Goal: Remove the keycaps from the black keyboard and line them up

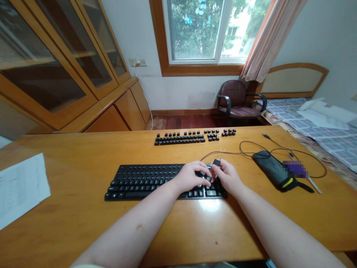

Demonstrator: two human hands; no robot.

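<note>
A black keyboard (156, 195) lies on the desk, with bare switches in its upper rows and keycaps in the lower ones. Over its number pad, my right hand (227, 176) pinches a small wire keycap puller (216, 162), whose black handle and thin wires stick up from the fingers. My left hand (192, 176) meets it from the left, thumb and fingers curled around what looks like a black keycap (209, 179); the fingers partly hide it. Behind the keyboard, removed keycaps (180, 140) stand in rows on the desk.
A dark pouch (269, 169) with a purple blurred item (295, 169) and a thin cable (325, 167) lies right of the keyboard. Papers (23, 190) are at the left. Beyond the desk (83, 149) stand a chair (237, 96), a bed and a glass-door cabinet.
</note>
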